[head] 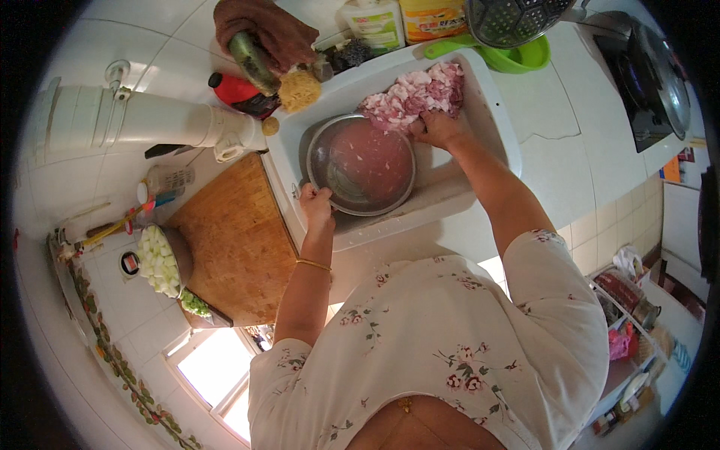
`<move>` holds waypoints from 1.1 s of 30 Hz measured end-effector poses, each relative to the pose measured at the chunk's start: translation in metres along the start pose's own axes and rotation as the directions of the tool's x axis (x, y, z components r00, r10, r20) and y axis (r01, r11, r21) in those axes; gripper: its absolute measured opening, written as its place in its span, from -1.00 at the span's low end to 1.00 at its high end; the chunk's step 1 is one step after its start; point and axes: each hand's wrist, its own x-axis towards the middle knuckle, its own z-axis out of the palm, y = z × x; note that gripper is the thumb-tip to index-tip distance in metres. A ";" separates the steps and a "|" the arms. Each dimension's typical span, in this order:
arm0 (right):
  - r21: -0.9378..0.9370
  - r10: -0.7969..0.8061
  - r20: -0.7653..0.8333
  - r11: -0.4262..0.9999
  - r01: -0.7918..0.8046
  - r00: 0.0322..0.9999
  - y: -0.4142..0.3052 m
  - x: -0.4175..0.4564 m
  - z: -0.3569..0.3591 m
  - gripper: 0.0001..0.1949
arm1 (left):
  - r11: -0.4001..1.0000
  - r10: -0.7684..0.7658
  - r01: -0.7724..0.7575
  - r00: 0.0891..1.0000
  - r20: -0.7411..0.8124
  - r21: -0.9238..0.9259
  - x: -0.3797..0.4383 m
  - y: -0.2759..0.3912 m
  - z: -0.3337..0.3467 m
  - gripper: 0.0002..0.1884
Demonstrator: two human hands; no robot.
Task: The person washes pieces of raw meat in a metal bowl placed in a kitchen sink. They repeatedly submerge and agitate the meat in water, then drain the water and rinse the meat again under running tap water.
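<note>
A round metal basin (368, 191) of reddish, cloudy water sits in the white sink (444, 160), with small pale scraps floating in it. My left hand (316, 205) grips the basin's rim on its near left side. Beyond the basin, a heap of raw meat pieces (413, 93), pink with white fat, fills the far right part of the sink. At the near edge of that heap is my right hand (441, 129), fingers curled against the meat. The fingertips are hidden, so whether they grip a piece cannot be told.
Left of the sink lies a wooden cutting board (236, 236), by a bowl of pale green chopped vegetable (159, 261). A green plastic strainer (514, 56), a perforated metal colander (514, 19) and bottles (374, 25) stand behind. A covered pan (658, 84) is at right.
</note>
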 end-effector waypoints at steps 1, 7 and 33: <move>-0.005 0.020 -0.054 1.000 -0.020 0.998 0.002 0.002 0.009 -0.47 | 1.000 0.004 -0.004 1.000 -0.003 -0.003 -0.003 0.005 0.002 -0.79; 0.079 0.038 0.003 0.996 -0.038 0.999 0.014 0.016 0.020 -0.53 | 0.998 -0.065 0.065 0.998 0.005 -0.001 0.003 -0.002 -0.004 -0.87; -0.008 -0.210 0.450 0.971 0.239 0.868 0.019 0.031 -0.005 -0.52 | 0.998 -0.067 0.067 0.997 0.039 -0.004 -0.001 0.013 0.003 -0.77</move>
